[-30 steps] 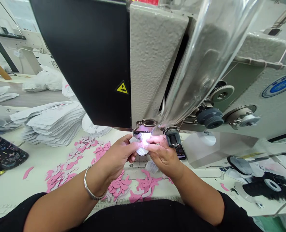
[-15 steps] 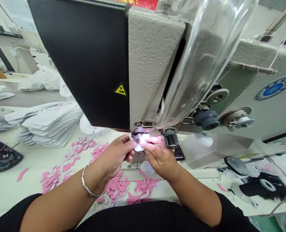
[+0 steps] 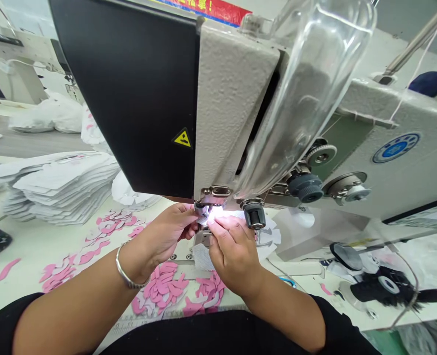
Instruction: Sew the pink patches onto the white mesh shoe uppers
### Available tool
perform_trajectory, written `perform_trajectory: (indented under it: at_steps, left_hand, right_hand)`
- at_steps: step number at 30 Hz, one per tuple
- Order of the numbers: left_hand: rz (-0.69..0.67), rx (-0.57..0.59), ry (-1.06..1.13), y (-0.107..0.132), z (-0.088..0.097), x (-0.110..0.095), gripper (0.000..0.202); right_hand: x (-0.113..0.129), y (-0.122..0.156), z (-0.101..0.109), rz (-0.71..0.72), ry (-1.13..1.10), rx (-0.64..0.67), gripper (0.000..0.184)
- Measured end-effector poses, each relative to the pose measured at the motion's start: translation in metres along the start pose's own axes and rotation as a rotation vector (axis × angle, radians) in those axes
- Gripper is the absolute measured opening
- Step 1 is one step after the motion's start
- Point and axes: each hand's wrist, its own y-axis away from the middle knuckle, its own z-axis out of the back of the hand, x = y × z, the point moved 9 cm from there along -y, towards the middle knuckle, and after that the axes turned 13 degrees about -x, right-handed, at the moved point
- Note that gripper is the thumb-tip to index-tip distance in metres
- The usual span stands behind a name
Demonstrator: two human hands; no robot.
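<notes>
A sewing machine [image 3: 236,98] stands before me, its lamp lighting the needle area brightly. My left hand [image 3: 166,229], with a bracelet at the wrist, pinches the edge of a white fabric piece [image 3: 202,220] just left of the presser foot. Close on the right of the needle, my right hand [image 3: 235,254] has its fingers bent together and pressed on the white fabric. More white fabric [image 3: 269,237] shows beyond that hand's knuckles. Glare and my fingers hide part of the stitching spot. A white textured scrap [image 3: 203,257] lies below the fingertips.
Pink cut pieces [image 3: 164,286] lie heaped near the table's front edge, with others [image 3: 61,271] to the left. Stacked white fabric panels [image 3: 66,187] stand at left. On the right are a black thread spool [image 3: 375,291] and a grey translucent sheet [image 3: 303,236].
The view has shifted, so most things sit further left. My right hand has turned more palm-down over the fabric, and white fabric now shows to its right. My left hand keeps its pinch.
</notes>
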Motion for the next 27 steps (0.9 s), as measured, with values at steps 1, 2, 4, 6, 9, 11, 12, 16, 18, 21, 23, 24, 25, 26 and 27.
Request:
perform_trajectory:
  at_steps: [1, 2, 4, 6, 9, 11, 12, 16, 18, 21, 23, 24, 25, 26, 27]
  left_hand:
    - [-0.011, 0.007, 0.004, -0.002, -0.001, 0.0, 0.022]
    - [-0.023, 0.008, 0.009, -0.003, -0.001, -0.001, 0.025]
    - [-0.036, 0.005, 0.017, -0.005, -0.001, 0.0, 0.029]
    - [-0.037, -0.009, 0.018, -0.007, 0.001, 0.002, 0.032]
    - [-0.023, -0.036, 0.002, -0.009, 0.004, 0.004, 0.036]
    - [-0.02, -0.042, -0.01, -0.01, 0.004, 0.004, 0.038]
    - [-0.02, -0.042, -0.014, -0.009, 0.004, 0.004, 0.038]
    - [-0.035, -0.017, -0.027, -0.002, 0.001, -0.001, 0.034]
    - [-0.055, -0.038, -0.033, 0.005, 0.004, -0.002, 0.028]
    - [-0.086, -0.156, -0.119, 0.015, 0.021, 0.005, 0.024]
    - [-0.08, -0.211, -0.286, 0.022, 0.032, 0.017, 0.022]
    - [-0.057, -0.211, -0.382, 0.024, 0.036, 0.027, 0.021]
    - [-0.025, -0.185, -0.467, 0.027, 0.038, 0.037, 0.022]
    - [0.006, -0.145, -0.527, 0.03, 0.038, 0.048, 0.024]
    - [0.031, -0.095, -0.558, 0.032, 0.037, 0.058, 0.026]
  right_hand:
    - [0.0, 0.0, 0.001, -0.005, 0.003, 0.0, 0.032]
    - [0.0, 0.001, 0.001, -0.01, 0.005, 0.0, 0.032]
    - [-0.001, 0.002, 0.0, -0.012, 0.006, 0.013, 0.032]
    - [-0.002, 0.004, -0.002, -0.004, 0.001, 0.032, 0.031]
    - [-0.002, 0.003, -0.003, 0.007, -0.011, 0.031, 0.031]
    - [-0.002, 0.001, -0.003, 0.006, -0.015, 0.029, 0.031]
    - [-0.002, 0.001, -0.003, 0.005, -0.016, 0.029, 0.03]
    - [-0.004, -0.001, -0.002, -0.003, -0.017, 0.028, 0.03]
    - [-0.005, -0.001, -0.002, -0.003, -0.021, 0.037, 0.029]
    - [-0.006, -0.001, -0.003, 0.0, -0.034, 0.056, 0.029]
    - [-0.006, -0.002, -0.003, -0.004, -0.036, 0.063, 0.028]
    - [-0.006, -0.002, -0.003, -0.008, -0.038, 0.068, 0.027]
    - [-0.007, -0.003, -0.003, -0.013, -0.039, 0.071, 0.026]
    - [-0.007, -0.004, -0.003, -0.017, -0.041, 0.076, 0.024]
    - [-0.006, -0.004, -0.003, -0.021, -0.044, 0.082, 0.023]
